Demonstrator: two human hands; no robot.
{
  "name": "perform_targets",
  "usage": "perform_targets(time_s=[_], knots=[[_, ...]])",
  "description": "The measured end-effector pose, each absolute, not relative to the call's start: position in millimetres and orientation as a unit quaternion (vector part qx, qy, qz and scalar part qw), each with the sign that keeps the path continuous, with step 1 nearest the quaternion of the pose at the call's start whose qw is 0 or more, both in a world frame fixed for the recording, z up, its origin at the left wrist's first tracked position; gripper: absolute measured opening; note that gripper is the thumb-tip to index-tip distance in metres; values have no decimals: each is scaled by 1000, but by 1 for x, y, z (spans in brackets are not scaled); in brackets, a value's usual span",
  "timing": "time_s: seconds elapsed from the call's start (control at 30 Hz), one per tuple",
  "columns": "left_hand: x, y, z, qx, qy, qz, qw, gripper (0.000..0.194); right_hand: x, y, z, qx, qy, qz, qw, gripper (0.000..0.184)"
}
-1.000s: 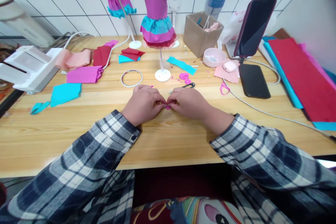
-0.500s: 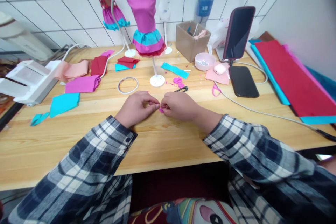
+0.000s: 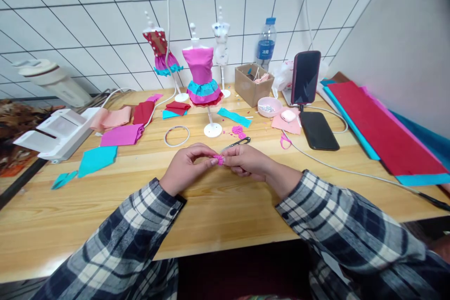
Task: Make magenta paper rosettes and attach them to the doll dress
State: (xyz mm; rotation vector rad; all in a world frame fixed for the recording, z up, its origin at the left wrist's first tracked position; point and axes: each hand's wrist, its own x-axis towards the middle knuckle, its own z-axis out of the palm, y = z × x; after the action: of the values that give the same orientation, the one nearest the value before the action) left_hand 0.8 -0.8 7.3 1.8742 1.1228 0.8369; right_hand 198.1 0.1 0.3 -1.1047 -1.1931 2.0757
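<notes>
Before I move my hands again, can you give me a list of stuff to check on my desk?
1. Pink crinkled piece gripped: ok, pinched between the left hand and right hand.
2. Black-handled tool away from fingers: not ok, it lies close behind the right hand.
3. Dress form in the pink dress upright: ok.
4. Pink bowl upright: ok, small shiny bits inside.
5. Water bottle capped: ok, blue cap on.
6. Phone on the stand charged: cannot tell, its screen looks dark.
</notes>
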Motion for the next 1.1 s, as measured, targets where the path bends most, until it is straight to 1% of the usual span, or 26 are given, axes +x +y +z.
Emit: perform_targets(time_s=[0.07, 0.17, 0.23, 0.4, 0.5, 0.57, 0.63, 0.7, 0.77, 0.9, 1.1], knots=[[1, -1, 6, 710, 450, 336, 425, 19, 198, 0, 1, -415, -431, 758, 258, 18], [1, -2, 4, 645, 452, 349, 508, 21, 198, -2, 5, -430, -425, 746, 280, 15], [1, -2, 4, 605, 458, 360, 543, 23, 198, -3, 7, -445, -426, 731, 294, 15], [1, -1, 2, 560, 488, 387, 547, 26, 195, -6, 10, -442, -420, 737, 292, 23], [0, 0, 2, 542, 486, 408, 551, 28, 195, -7, 13, -469, -401, 731, 292, 36], [1, 0, 2, 529, 488, 416, 556, 28, 195, -6, 14, -478, -414, 712, 306, 40], [2, 0, 3, 520, 488, 406, 571, 32, 195, -6, 13, -473, -461, 678, 323, 32], [3, -2, 4, 518, 486, 389, 587, 38, 194, -5, 10, -465, -512, 648, 319, 25], [4, -3, 5, 524, 486, 374, 591, 42, 193, -6, 8, -465, -537, 633, 306, 26], [5, -4, 4, 547, 491, 342, 585, 46, 191, -6, 3, -484, -519, 637, 300, 32], [3, -3, 2, 562, 497, 322, 578, 46, 194, -3, -2, -483, -539, 612, 318, 27]])
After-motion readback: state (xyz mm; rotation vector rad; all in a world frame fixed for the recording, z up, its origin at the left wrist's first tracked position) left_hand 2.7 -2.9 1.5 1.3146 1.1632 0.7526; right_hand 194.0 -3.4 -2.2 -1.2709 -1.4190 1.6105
